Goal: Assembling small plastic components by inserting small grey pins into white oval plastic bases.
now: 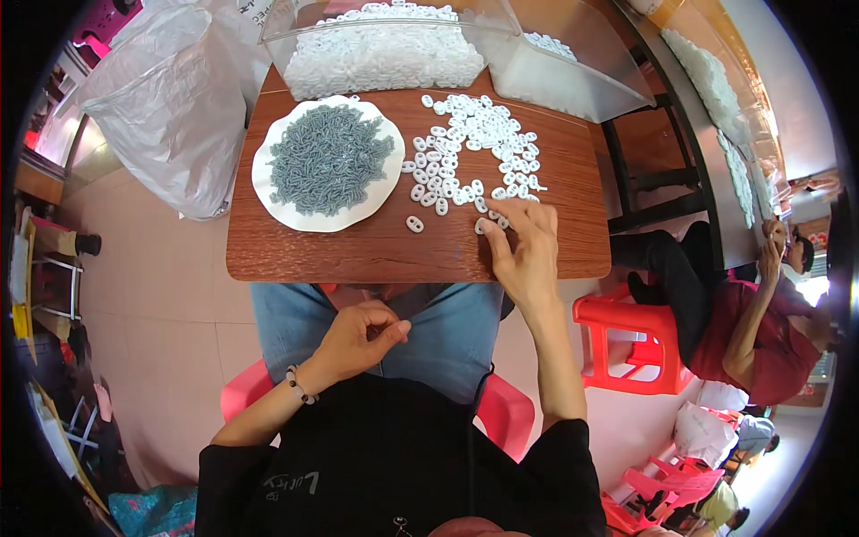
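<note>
Right hand [526, 255] is flat on the brown wooden tabletop [358, 255], fingertips [497, 217] spread on the small white plastic oval rings [470, 152] at the scatter's near edge. Left hand [358, 338] hovers over the lap, grip pinched narrow; contents unclear. A white plate of grey-blue pieces [327, 161] sits left.

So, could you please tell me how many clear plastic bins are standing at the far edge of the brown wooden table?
2. One clear plastic bin heaped with white plastic rings stands far centre; the second clear bin, nearly empty, stands to its right. More may be hidden beyond the picture.
</note>
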Tool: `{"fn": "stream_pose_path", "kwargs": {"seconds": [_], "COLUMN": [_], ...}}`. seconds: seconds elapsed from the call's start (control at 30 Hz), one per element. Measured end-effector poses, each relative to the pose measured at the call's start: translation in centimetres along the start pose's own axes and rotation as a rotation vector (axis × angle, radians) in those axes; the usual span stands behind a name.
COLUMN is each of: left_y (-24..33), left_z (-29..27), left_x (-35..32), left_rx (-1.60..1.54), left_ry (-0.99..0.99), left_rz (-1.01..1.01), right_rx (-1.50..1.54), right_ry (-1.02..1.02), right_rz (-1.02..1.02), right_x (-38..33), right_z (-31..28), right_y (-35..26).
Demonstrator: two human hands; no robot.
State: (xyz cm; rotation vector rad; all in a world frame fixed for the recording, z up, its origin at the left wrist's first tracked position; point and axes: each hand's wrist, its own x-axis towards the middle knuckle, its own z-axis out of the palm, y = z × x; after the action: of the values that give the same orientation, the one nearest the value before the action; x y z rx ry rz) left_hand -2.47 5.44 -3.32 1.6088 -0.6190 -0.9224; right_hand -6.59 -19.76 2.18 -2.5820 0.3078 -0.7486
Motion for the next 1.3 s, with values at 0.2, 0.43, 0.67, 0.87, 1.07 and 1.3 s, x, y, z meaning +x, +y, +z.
{"fn": "stream_pose_path", "kwargs": {"seconds": [0.2,0.43,0.67,0.87,1.07,1.3], "left_y": [0.4,0.8,1.7,2.8,2.6,4.2], "left_z": [0.3,-0.4,-0.3,-1.2,-0.3,0.5], "left_x": [0.2,0.4,1.2,1.9,1.9,1.9], "left_rx": [-0.017,-0.12,-0.311,-0.506,-0.692,-0.671], "left_ry": [0.029,0.045,0.076,0.083,0.156,0.157], "left_rz": [0.106,0.023,-0.009,-0.216,-0.179,0.043], "right_rx": [-0.055,-0.096,-0.058,0.064,0.116,0.121], "right_ry": [-0.08,-0.104,-0.029,0.152,0.191,0.204], "right_rz": [-0.022,-0.063,-0.081,-0.194,-0.435,-0.61], "right_x": [2.1,3.0,3.0,2.0,-0.4,-2.3], "right_z": [2.1,3.3,3.5,2.7,2.4,2.3], "right_y": [0.0,0.2,0.8,-0.6,-3.1,-4.1]}}
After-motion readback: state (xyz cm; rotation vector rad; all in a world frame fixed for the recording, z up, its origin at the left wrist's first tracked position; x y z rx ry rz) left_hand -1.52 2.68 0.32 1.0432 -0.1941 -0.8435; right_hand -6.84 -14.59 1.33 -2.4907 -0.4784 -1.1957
